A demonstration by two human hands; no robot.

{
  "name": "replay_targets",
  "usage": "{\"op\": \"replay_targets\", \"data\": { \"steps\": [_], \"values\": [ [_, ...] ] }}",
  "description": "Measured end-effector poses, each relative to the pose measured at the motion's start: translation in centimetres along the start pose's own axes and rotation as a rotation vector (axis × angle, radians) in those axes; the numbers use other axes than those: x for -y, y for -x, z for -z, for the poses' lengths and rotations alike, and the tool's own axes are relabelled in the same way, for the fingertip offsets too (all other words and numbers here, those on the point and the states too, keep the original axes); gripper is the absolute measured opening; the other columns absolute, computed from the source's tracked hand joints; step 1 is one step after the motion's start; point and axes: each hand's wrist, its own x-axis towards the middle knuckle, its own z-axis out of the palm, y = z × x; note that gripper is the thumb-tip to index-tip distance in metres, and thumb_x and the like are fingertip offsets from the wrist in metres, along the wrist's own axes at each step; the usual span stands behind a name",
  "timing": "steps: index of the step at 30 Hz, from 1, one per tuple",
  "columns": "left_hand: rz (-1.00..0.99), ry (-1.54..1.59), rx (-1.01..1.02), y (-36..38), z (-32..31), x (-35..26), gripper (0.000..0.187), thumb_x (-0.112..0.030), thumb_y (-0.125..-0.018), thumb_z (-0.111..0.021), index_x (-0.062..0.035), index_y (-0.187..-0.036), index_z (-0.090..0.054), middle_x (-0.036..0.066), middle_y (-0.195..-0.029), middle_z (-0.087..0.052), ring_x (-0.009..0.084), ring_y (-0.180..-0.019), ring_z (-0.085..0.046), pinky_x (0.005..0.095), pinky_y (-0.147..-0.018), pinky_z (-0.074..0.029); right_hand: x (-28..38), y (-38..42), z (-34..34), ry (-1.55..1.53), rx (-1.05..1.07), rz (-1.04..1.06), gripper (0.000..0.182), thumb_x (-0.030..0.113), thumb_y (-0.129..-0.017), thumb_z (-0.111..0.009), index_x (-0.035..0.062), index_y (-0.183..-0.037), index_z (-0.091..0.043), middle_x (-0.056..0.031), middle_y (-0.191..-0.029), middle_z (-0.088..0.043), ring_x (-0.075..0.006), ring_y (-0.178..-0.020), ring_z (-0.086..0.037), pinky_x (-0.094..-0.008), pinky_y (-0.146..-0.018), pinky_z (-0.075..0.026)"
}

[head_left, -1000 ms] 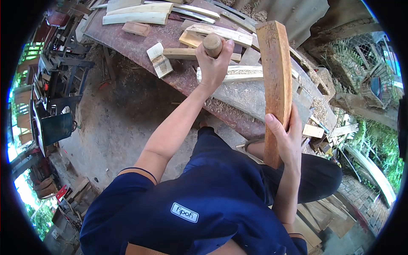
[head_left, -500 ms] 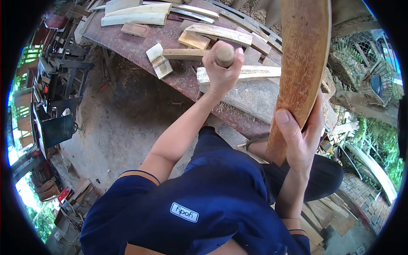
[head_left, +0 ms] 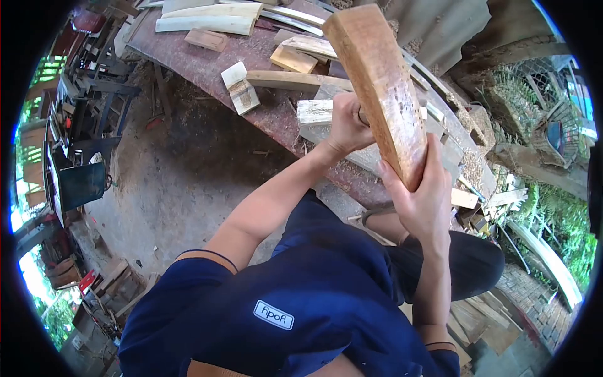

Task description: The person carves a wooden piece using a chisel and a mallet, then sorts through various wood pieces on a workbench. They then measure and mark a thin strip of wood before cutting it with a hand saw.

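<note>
My right hand is closed around the lower end of a long, thick curved wooden board, thumb on one side and fingers on the other. The board is raised and tilted, its top end leaning left. Close against its left side, my left hand is wrapped in a fist around a round wooden handle. Most of that handle is hidden by the fist and the board, and the tool's other end does not show. A pale rough timber lies on the bench just left of my left hand.
On the reddish workbench lie several wood pieces, among them a small notched block, an orange-brown block and pale boards. Shavings are scattered about. A green box-like machine stands at the left, with offcuts at lower right.
The board has tipped leftward and turned, now showing its narrow side and top end. My right hand has shifted left; my left hand has lowered and moved right, close to the board.
</note>
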Motion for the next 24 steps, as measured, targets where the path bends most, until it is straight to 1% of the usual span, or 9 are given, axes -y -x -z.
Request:
{"op": "replay_targets", "data": {
  "steps": [4,6,8,10,13,15,18,21,24],
  "values": [
    [0.202,-0.187,0.148,1.2,0.9,-0.6,0.034,-0.01,-0.062,-0.08,-0.003,-0.093,-0.067,0.013,-0.077,-0.067,0.0186,-0.061,-0.063,0.0284,-0.061,-0.051,0.9,0.9,-0.3,-0.297,-0.188,0.085,0.05,0.022,-0.076,-0.075,-0.0019,-0.11,-0.048,-0.0233,-0.077,-0.066,-0.0382,-0.072,-0.069,-0.0386,-0.064,-0.053],
    [0.076,-0.173,0.086,0.9,0.8,-0.8,0.03,-0.01,-0.062,-0.08,-0.0025,-0.088,-0.066,0.011,-0.073,-0.065,0.0178,-0.059,-0.061,0.0273,-0.059,-0.049,1.3,1.1,-0.8,-0.328,-0.159,-0.027,0.051,0.025,-0.077,-0.074,-0.002,-0.111,-0.047,-0.0236,-0.076,-0.066,-0.0396,-0.072,-0.068,-0.0404,-0.065,-0.053],
    [0.102,0.113,-0.026,0.5,0.1,-1.3,0.024,-0.01,-0.065,-0.079,-0.0013,-0.08,-0.062,0.007,-0.068,-0.062,0.0152,-0.058,-0.058,0.0269,-0.058,-0.048,0.0,0.5,-0.8,-0.015,-0.009,0.009,0.054,0.032,-0.078,-0.071,-0.0023,-0.111,-0.047,-0.0251,-0.073,-0.064,-0.0437,-0.07,-0.066,-0.0447,-0.064,-0.052],
    [0.096,0.068,-0.018,0.1,0.2,-0.5,0.022,-0.01,-0.069,-0.078,-0.0012,-0.075,-0.059,0.004,-0.065,-0.059,0.0113,-0.058,-0.057,0.0269,-0.057,-0.047,0.0,0.5,-0.1,-0.16,0.043,-0.057,0.053,0.032,-0.079,-0.072,-0.0027,-0.11,-0.048,-0.0249,-0.079,-0.066,-0.0394,-0.074,-0.068,-0.0418,-0.068,-0.052],
    [0.345,0.141,-0.054,-1.0,2.1,0.8,0.011,-0.008,-0.08,-0.07,-0.0026,-0.086,-0.064,0.001,-0.071,-0.063,0.0093,-0.064,-0.061,0.0246,-0.057,-0.049,-1.2,1.0,-1.0,-0.347,-0.064,-0.08,0.052,0.033,-0.08,-0.073,-0.0031,-0.109,-0.049,-0.023,-0.086,-0.066,-0.0306,-0.081,-0.069,-0.038,-0.073,-0.051],
    [0.59,0.281,-0.287,-2.8,3.7,1.0,0.01,-0.003,-0.079,-0.067,-0.0068,-0.073,-0.059,0.0,-0.06,-0.057,0.0066,-0.049,-0.054,0.0195,-0.042,-0.042,-2.0,1.3,-0.9,-0.379,-0.045,-0.128,0.052,0.033,-0.08,-0.073,-0.0034,-0.109,-0.05,-0.0216,-0.088,-0.066,-0.0271,-0.083,-0.067,-0.0367,-0.075,-0.05],
    [0.54,0.518,-0.359,-3.7,6.8,3.4,0.018,-0.008,-0.085,-0.055,-0.01,-0.07,-0.046,0.0,-0.053,-0.044,0.0094,-0.041,-0.043,0.0258,-0.041,-0.039,-2.8,2.1,-0.7,-0.397,-0.019,-0.197,0.053,0.033,-0.08,-0.074,-0.0039,-0.11,-0.05,-0.0193,-0.089,-0.065,-0.0233,-0.083,-0.065,-0.0357,-0.075,-0.05],
    [0.617,0.641,-0.415,-3.7,7.2,3.3,0.017,-0.008,-0.086,-0.054,-0.0098,-0.072,-0.044,0.001,-0.054,-0.042,0.0102,-0.042,-0.04,0.0272,-0.043,-0.039,-3.0,2.5,-0.5,-0.394,0.004,-0.243,0.054,0.033,-0.08,-0.074,-0.004,-0.111,-0.05,-0.018,-0.087,-0.064,-0.0225,-0.08,-0.064,-0.036,-0.073,-0.05],
    [0.451,0.589,-0.334,-4.3,5.4,1.6,0.014,-0.003,-0.085,-0.057,-0.0049,-0.073,-0.05,0.0,-0.049,-0.044,0.0087,-0.039,-0.04,0.0259,-0.038,-0.034,-2.8,2.7,-0.7,-0.443,0.007,-0.272,0.053,0.033,-0.08,-0.074,-0.0038,-0.11,-0.05,-0.0173,-0.088,-0.065,-0.0219,-0.079,-0.063,-0.036,-0.072,-0.05]
  ]
}}
